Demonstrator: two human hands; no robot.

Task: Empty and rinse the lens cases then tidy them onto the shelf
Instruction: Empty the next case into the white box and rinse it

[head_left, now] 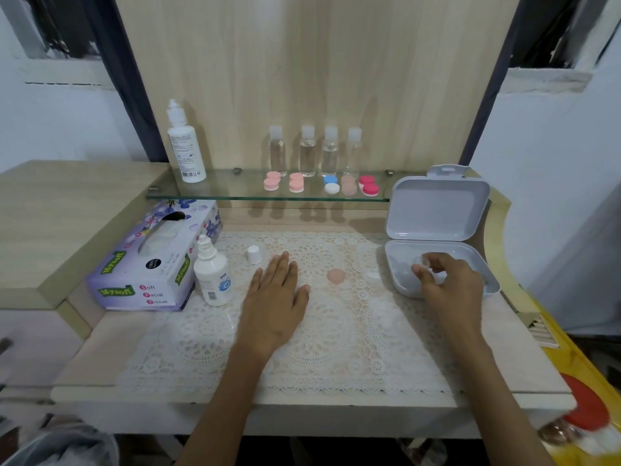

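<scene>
The left hand (274, 297) lay flat and released on the lace-covered counter (100, 358). The right hand (450, 290) hung over the open white box (437, 210) with its fingers curled; whether it pinched something small and clear, I could not tell. A peach cap (336, 276) lay between them, nearer the left hand, toward its three o'clock. Farther off at twelve o'clock, the lens cases (331, 185) sat on the glass shelf (218, 193).
</scene>
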